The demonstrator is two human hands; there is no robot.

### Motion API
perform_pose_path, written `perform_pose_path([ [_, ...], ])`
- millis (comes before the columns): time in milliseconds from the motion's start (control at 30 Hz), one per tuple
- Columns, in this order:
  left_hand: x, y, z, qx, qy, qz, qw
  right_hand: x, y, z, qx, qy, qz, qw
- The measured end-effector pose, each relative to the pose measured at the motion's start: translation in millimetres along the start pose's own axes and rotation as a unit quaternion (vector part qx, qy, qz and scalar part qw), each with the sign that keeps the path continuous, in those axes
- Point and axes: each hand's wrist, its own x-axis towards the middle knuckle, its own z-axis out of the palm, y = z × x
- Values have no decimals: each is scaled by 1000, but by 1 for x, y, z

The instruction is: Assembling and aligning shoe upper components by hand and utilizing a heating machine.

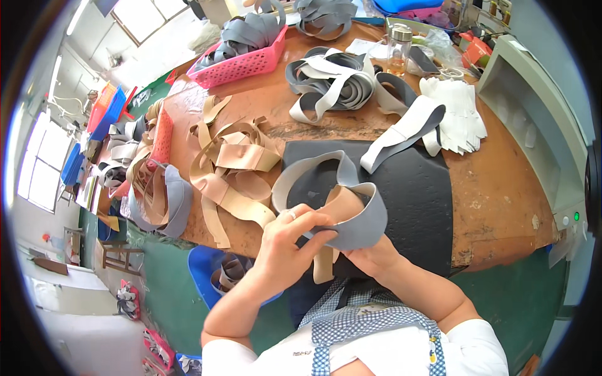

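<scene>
over black mat [414, 200], hands [326, 241] grip grey strip [357, 225].

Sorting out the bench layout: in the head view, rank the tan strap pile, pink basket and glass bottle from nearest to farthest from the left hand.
1. Tan strap pile: just up-left of the left hand.
2. Glass bottle: far side, toward the right.
3. Pink basket: far side, toward the left. The bottle and basket are nearly too close to call.

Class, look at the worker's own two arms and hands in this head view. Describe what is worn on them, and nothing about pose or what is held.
Both forearms are bare, with no gloves. The left hand wears a thin pale ring on one finger. The right hand shows no ring or watch that I can make out. Short white sleeves end at the upper arms, and a blue-and-white checked apron bib sits between them.
</scene>
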Motion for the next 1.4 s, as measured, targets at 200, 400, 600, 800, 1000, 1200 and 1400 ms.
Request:
perform_pose_path([
  [200,-20,-9,16,-153,93,-105,978,-9,-3,-3,-57,26,22,998],
  [400,-24,-21,15,-193,59,-144,969,-13,-5,-1,-48,33,39,998],
  [600,-25,-23,15,-222,55,-154,961,-14,-4,-1,-47,46,36,997],
  [800,-23,-21,12,-251,52,-166,952,-14,-3,-5,-35,57,36,997],
  [1000,-23,-21,11,-242,51,-165,955,-13,-4,-3,-31,55,37,997],
  [1200,-23,-27,11,-251,30,-169,953,-12,-3,-3,-44,65,43,996],
  [1400,-23,-28,10,-242,24,-182,953,-12,-3,-3,-40,70,39,996],
])
